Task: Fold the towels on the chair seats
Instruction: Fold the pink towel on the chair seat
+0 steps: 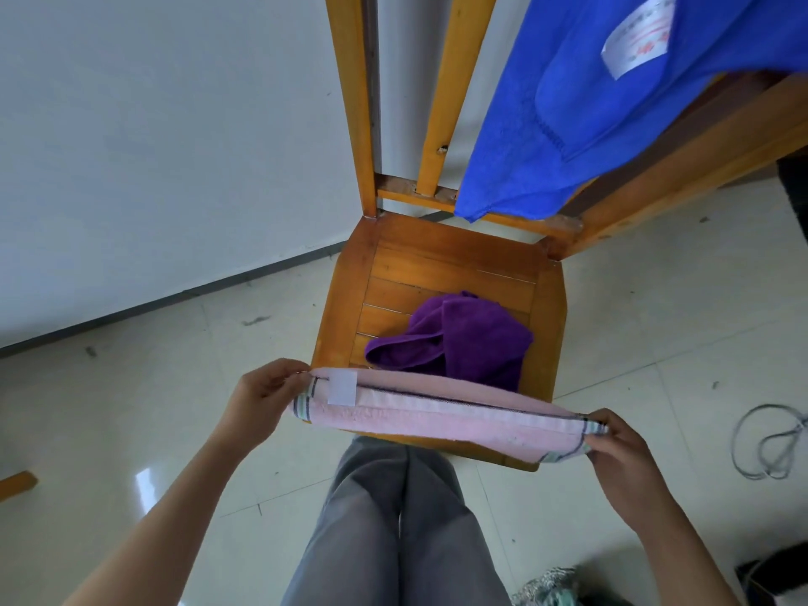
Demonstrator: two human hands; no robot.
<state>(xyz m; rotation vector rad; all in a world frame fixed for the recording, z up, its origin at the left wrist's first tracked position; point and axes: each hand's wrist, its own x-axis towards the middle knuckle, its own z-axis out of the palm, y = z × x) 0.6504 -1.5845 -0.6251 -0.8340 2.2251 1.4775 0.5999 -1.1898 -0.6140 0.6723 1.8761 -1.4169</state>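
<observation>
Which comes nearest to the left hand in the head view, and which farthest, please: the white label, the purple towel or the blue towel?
1. The white label, on the pink towel, right beside the left hand pinching that end.
2. The purple towel, crumpled on the chair seat, ahead and to the right.
3. The blue towel, hanging at the upper right.

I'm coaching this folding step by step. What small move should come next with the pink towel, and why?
Probably bring the left hand across to the right hand, halving the pink towel end to end: it already looks doubled lengthwise and hangs stretched between both hands, each pinching one short end.
</observation>
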